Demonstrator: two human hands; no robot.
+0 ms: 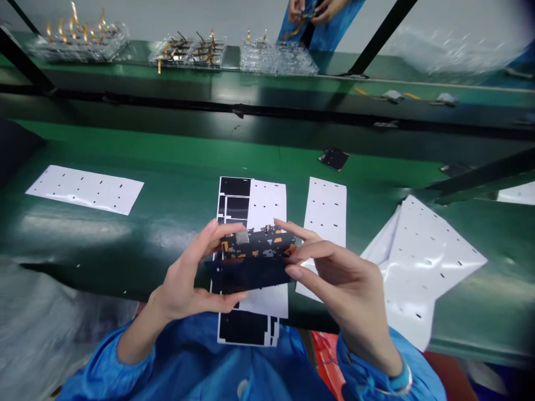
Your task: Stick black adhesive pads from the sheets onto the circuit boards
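- The left hand (188,273) and right hand (338,278) grip a circuit board (257,245) between them by its ends, fingers curled close
- A dark sheet (246,275) lies pressed along the board's lower edge, held in the same grasp
- Beneath the hands, a white backing sheet with black pieces (267,206) lies on the green tabletop (179,167)
- Just right of it, a white punched sheet (326,211); farther right, a crumpled pile of them (426,262)
- Clear trays (276,58) sit on the shelf beyond
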